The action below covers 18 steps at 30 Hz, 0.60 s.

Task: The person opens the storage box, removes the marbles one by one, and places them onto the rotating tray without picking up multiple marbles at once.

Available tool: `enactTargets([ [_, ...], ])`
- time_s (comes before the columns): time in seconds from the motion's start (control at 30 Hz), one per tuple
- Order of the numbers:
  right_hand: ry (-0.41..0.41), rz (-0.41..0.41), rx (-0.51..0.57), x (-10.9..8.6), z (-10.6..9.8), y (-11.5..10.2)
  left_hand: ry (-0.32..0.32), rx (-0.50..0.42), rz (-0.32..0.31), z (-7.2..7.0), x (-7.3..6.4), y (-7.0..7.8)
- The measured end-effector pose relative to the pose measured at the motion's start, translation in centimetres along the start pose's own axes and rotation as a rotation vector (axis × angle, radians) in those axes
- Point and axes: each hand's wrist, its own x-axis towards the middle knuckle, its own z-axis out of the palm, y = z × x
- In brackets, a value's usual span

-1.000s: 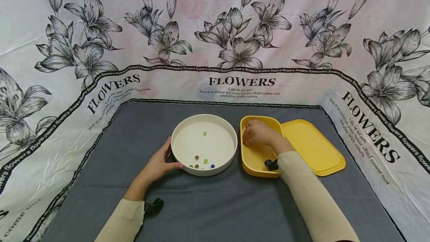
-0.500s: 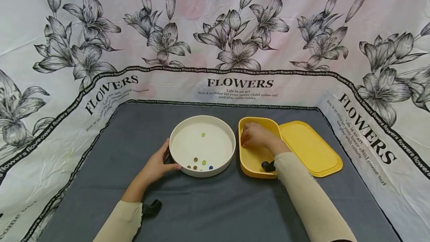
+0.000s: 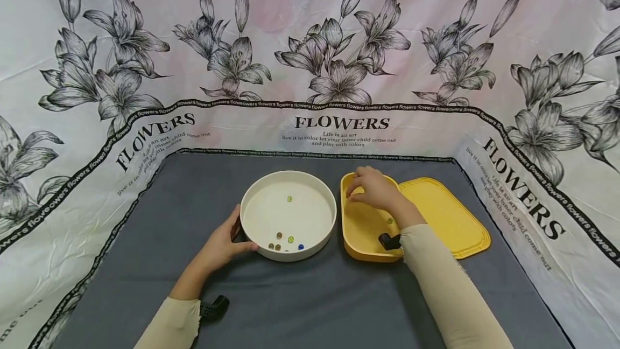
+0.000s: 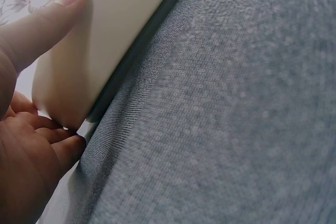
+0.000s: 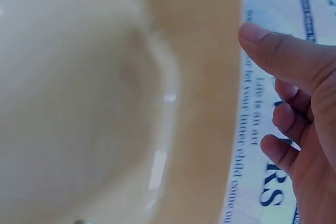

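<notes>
In the head view, my left hand (image 3: 220,244) grips the left side of a round white dish (image 3: 302,255), thumb at its near wall. The left wrist view shows the thumb (image 4: 50,22) on the wall and curled fingers by the base. Several small marbles lie in the dish: brown ones, a blue marble (image 3: 301,247) and green marbles (image 3: 289,199). My right hand (image 3: 375,190) hovers over a yellow box (image 3: 365,255), fingers loosely bent and the thumb apart from them, nothing visible between. A green marble (image 3: 389,221) lies inside the box near the wrist.
A yellow lid (image 3: 445,220) lies flat right of the box, partly behind the right forearm. Dish and box stand side by side on a grey cloth (image 3: 295,306). A flower-printed white cloth (image 3: 271,69) rises behind. Black wrist-camera mounts (image 3: 215,308) stick out at both wrists.
My right hand has lifted from inside the yellow box, its fingers spreading a little, and a green marble in the box has come into view. My left hand stays on the dish.
</notes>
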Motion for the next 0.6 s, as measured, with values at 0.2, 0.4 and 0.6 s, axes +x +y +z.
enactTargets([
  [0.2,0.085,0.012,0.034,-0.7,-0.9,-1.7,-0.006,0.013,-0.005,0.0,-0.3,0.3],
  [0.4,0.164,0.011,0.074,-1.4,-1.0,-3.2,-0.006,0.024,-0.002,0.0,-0.3,0.5],
  [0.6,0.234,0.007,0.099,-1.8,-0.8,-4.8,-0.005,0.015,-0.012,-0.1,-0.4,0.7],
])
